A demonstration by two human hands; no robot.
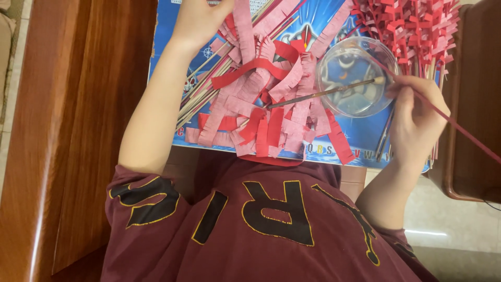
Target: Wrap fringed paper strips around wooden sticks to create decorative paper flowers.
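A thin red-wrapped stick (459, 130) runs diagonally from the clear bowl (334, 99) down toward the right edge, pinched in the closed fingers (412, 91) of the right hand (417, 120). The bowl holds clear liquid and a brush (323, 93) lying nearly level, bristles right. The left hand (201, 18) rests on fringed pink paper strips (261, 104); its finger spread cannot be told.

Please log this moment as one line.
left hand: on paper strips | right hand: holds red stick | brush: across bowl
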